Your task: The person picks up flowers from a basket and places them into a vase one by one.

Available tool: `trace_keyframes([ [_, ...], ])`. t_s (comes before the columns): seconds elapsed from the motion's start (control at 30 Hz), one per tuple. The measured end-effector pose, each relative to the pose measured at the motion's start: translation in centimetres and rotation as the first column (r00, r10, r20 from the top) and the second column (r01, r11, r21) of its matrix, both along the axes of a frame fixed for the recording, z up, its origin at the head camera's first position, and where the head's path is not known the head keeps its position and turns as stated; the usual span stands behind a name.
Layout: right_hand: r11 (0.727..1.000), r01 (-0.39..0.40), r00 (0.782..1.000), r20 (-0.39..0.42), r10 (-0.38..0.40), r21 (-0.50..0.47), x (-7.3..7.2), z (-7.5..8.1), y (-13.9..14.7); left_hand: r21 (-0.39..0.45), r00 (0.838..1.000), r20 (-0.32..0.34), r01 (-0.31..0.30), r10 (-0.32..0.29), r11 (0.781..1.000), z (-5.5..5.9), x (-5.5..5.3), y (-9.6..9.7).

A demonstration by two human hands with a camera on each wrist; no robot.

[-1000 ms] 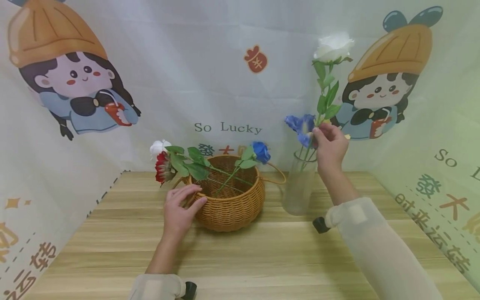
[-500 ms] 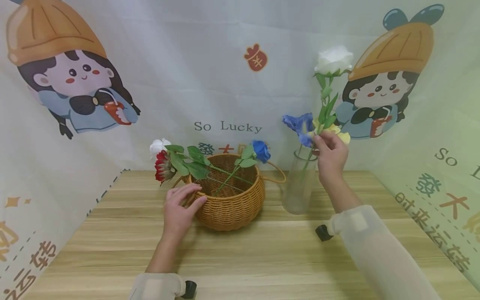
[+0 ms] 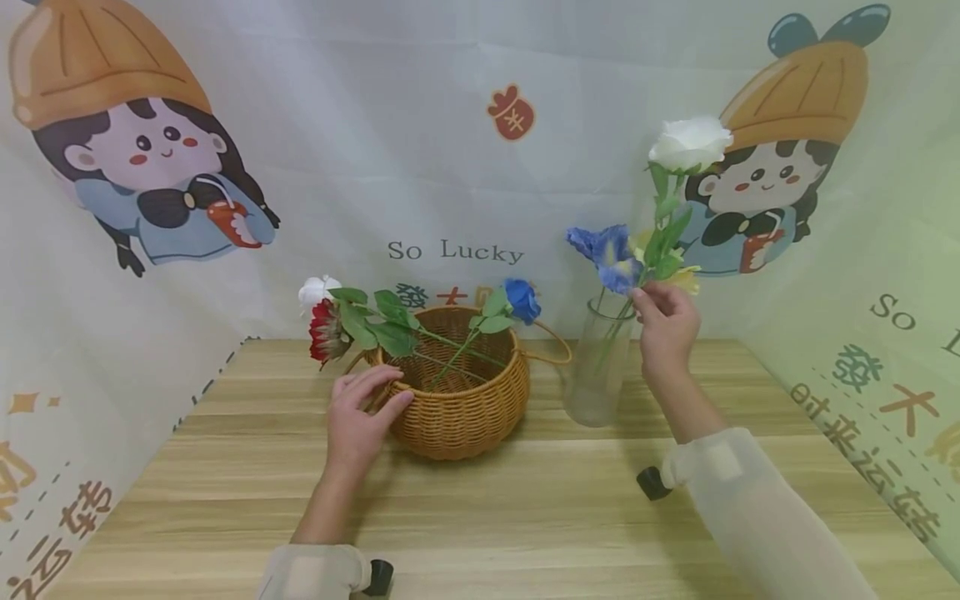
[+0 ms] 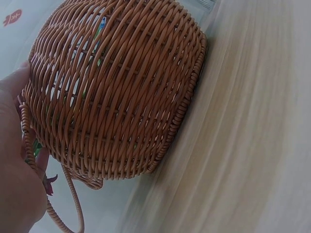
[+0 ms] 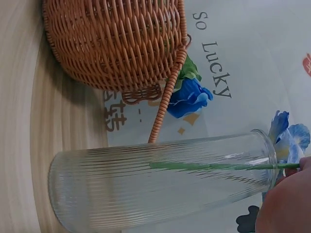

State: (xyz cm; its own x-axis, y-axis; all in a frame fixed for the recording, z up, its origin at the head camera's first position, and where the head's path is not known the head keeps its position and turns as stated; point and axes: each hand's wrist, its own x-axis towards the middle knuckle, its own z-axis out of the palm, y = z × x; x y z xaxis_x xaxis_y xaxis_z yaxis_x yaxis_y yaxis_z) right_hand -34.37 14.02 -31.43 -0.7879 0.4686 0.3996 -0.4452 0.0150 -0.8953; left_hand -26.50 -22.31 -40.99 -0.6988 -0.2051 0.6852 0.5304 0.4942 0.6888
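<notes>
My right hand (image 3: 670,329) pinches the green stem (image 5: 209,166) of a white rose (image 3: 690,145) at the mouth of a ribbed glass vase (image 3: 595,375). In the right wrist view the lower stem reaches down inside the vase, its end above the bottom. A blue iris-like flower (image 3: 611,254) and a yellow flower (image 3: 684,280), partly hidden, stand at the vase mouth. My left hand (image 3: 362,417) holds the near left rim of a wicker basket (image 3: 461,421), thumb against the woven wall (image 4: 116,87). Crossed stems lie in the basket.
Over the basket's left rim lean a small white flower (image 3: 318,293) and a red flower (image 3: 327,333); a blue rose (image 3: 522,302) leans right. The basket's loop handle (image 3: 555,346) extends towards the vase. A printed cloth (image 3: 450,192) stands behind the wooden table (image 3: 480,533).
My right hand has come down slightly with the white rose, whose bloom sinks and shifts right as its stem goes deeper into the vase. My left hand stays at the basket rim.
</notes>
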Motion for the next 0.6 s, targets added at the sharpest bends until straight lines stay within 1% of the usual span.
trace_keyframes([
  [0.3, 0.999, 0.009, 0.998, 0.055, -0.006, -0.05, 0.1, -1.1, 0.2, 0.003, 1.0, 0.001, -0.002, 0.002, 1.0, 0.2, 0.0, 0.1],
  [0.47, 0.994, 0.008, 1.0, 0.015, -0.006, -0.107, 0.0, -1.6, 0.2, 0.001, 1.0, -0.006, -0.002, 0.002, 1.0, 0.1, 0.0, 0.1],
  [0.6, 0.991, 0.005, 1.0, -0.024, -0.008, -0.135, 0.0, -1.6, -0.1, 0.001, 1.0, -0.007, -0.002, 0.002, 1.0, 0.1, 0.1, 0.1],
])
